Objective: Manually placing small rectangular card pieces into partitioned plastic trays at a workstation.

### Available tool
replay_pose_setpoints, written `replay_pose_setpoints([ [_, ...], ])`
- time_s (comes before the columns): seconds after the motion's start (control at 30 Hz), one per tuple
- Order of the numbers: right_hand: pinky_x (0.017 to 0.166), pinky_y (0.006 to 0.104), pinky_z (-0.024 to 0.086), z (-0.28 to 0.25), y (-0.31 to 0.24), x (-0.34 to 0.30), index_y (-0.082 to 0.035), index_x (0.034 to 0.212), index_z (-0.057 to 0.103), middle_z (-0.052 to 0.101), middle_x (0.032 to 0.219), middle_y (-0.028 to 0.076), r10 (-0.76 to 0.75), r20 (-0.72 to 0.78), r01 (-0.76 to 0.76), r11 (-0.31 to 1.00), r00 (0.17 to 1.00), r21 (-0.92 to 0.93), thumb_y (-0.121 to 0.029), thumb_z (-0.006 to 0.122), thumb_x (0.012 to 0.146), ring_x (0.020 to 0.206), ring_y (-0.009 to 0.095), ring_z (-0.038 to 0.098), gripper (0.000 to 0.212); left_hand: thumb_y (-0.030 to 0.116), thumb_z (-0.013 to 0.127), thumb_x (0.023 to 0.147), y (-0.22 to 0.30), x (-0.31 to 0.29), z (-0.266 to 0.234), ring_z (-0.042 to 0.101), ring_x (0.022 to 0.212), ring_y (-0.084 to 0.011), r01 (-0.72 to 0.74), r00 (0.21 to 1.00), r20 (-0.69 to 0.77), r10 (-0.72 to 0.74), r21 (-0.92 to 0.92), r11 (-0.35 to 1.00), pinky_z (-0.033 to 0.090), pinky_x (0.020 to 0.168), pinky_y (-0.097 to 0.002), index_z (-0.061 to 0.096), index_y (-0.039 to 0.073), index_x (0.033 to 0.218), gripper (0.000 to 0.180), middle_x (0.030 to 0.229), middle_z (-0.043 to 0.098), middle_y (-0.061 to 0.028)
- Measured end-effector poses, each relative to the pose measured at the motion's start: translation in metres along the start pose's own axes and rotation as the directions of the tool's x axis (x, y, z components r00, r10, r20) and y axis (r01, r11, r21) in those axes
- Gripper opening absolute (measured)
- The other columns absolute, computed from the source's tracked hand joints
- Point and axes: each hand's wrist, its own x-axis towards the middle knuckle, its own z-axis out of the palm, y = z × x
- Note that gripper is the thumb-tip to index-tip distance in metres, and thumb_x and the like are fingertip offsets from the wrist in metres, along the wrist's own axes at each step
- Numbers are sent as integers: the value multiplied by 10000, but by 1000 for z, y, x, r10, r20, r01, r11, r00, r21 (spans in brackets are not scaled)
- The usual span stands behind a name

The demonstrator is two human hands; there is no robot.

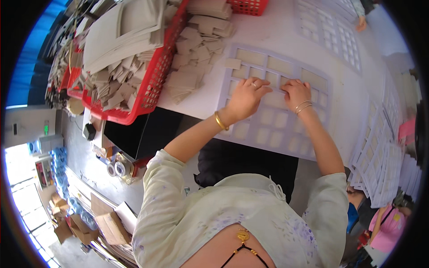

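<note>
A pale lavender panel (296, 70) with many rectangular windows lies on the white table in front of me. Cream-coloured card pieces fill several of its windows. My left hand (246, 99) is over the panel's middle, its thumb and fingertips pinched together. Close beside it, my right hand (296, 94) is also curled, with its fingertips pressed down at a window edge. Whatever small thing is between the fingers of either hand is hidden. One loose card piece (233, 63) rests across the panel's far left edge.
A red perforated basket (154, 85) heaped with cards stands at the left. Loose cards (185, 78) are piled beside it. More windowed panels lie at the far side (328, 33) and stacked at the right (380, 156). Another person's hand (361, 24) shows at the far right.
</note>
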Motion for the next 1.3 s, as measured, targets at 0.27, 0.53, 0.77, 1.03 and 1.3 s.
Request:
replay_pose_setpoints([
  [0.27, 839, 428, 397, -15, -84, 58, -142, 1074, 589, 638, 1036, 41, -165, -201, 192, 974, 965, 123, -278, 689, 735, 1026, 246, 559, 379, -90, 564, 696, -12, -91, -83, 572, 925, -272, 233, 935, -271, -230, -21, 972, 422, 774, -377, 628, 83, 890, 268, 949, 625, -63],
  [0.53, 848, 426, 409, 5, -242, 115, -134, 1021, 540, 626, 1058, 63, -274, 57, 237, 905, 960, 353, -403, 774, 648, 1022, 263, 575, 516, -68, 586, 719, -23, -142, -116, 564, 886, -257, 374, 886, -330, -325, 96, 922, 415, 758, -361, 633, 91, 859, 217, 925, 621, -45],
  [0.77, 868, 392, 381, 10, -251, 127, -146, 953, 560, 662, 959, 15, -307, 82, 265, 907, 948, 328, -372, 776, 643, 948, 213, 615, 440, -65, 590, 715, -25, -168, -116, 557, 868, -252, 434, 856, -328, -399, 38, 900, 417, 746, -350, 635, 95, 845, 211, 927, 621, -33],
  [1.03, 850, 394, 366, 1, -219, 104, -154, 950, 555, 652, 931, 16, -333, -110, 345, 820, 936, 456, -267, 775, 662, 915, 234, 608, 380, -64, 615, 730, -32, -140, -123, 563, 911, -283, 408, 836, -391, -386, -29, 913, 448, 786, -357, 618, 50, 952, 249, 1003, 599, -103],
  [1.3, 870, 394, 446, -9, -140, -14, -104, 959, 561, 629, 1145, 46, -447, -187, 453, 621, 875, 639, -170, 786, 634, 983, 273, 586, 400, 42, 791, 620, -23, -115, -117, 575, 914, -218, 383, 923, 86, -375, -295, 875, 488, 769, -329, 480, 55, 1264, 716, 1177, 551, -83],
])
